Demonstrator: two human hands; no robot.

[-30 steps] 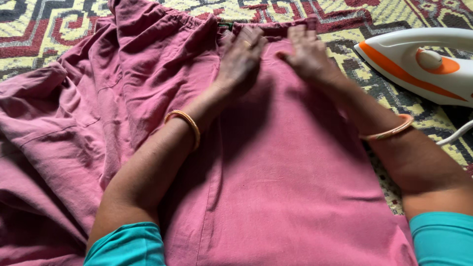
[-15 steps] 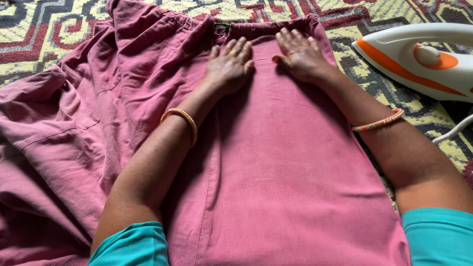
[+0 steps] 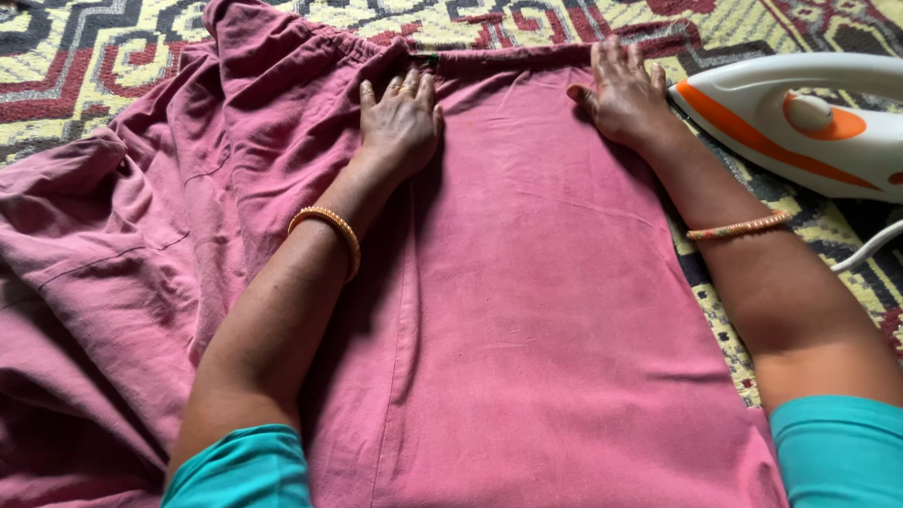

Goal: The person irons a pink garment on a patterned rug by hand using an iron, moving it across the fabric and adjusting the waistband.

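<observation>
A dusty pink garment (image 3: 527, 282) lies spread over a patterned rug, its gathered waistband toward the far edge. My left hand (image 3: 400, 118) lies flat on the cloth just left of the garment's middle seam, fingers apart, a ring on one finger. My right hand (image 3: 623, 89) presses flat on the cloth near its right edge, close to the waistband. Both wrists carry bangles. Neither hand holds anything.
A white and orange electric iron (image 3: 800, 118) rests on the rug right of my right hand, its white cord (image 3: 865, 249) trailing off to the right. The yellow, red and black rug (image 3: 85, 47) shows around the garment. Crumpled folds of the cloth (image 3: 103, 245) pile up at the left.
Both hands have slid apart across the cloth: the left one moved leftward, the right one moved right toward the garment's edge near the iron. The fabric between them lies flatter.
</observation>
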